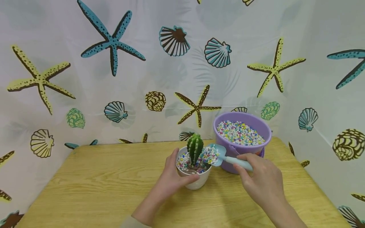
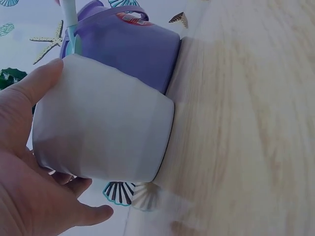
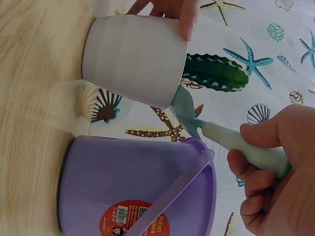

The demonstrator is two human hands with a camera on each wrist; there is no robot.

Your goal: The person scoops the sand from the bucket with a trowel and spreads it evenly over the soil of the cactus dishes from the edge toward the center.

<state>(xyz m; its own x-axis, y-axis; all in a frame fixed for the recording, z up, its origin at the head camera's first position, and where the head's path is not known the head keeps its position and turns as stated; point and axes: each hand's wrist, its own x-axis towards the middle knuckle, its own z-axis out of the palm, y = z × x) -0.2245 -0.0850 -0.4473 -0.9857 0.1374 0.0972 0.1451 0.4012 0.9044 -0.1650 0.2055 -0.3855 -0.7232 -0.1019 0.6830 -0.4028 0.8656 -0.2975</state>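
Note:
A green cactus (image 1: 195, 148) stands upright in a white flower pot (image 1: 197, 184), with multicoloured small beads around its base. My left hand (image 1: 171, 179) grips the pot from the left, thumb along the near side at the rim; in the left wrist view the pot's wall (image 2: 103, 118) stands on the table. My right hand (image 1: 263, 179) holds a light blue toy shovel (image 1: 240, 163) by its handle. Its scoop, heaped with white, pink, yellow and blue beads, is at the pot's right rim, beside the cactus. The right wrist view shows fingers curled under the shovel handle (image 3: 241, 147).
Just behind and right of the pot stands a purple bucket (image 1: 228, 158), filled with the same beads (image 1: 239, 133). Its handle (image 3: 182, 184) hangs down past a red label. The wooden table (image 1: 108, 180) meets a curtain (image 1: 137, 69) printed with starfish and shells at the back and sides.

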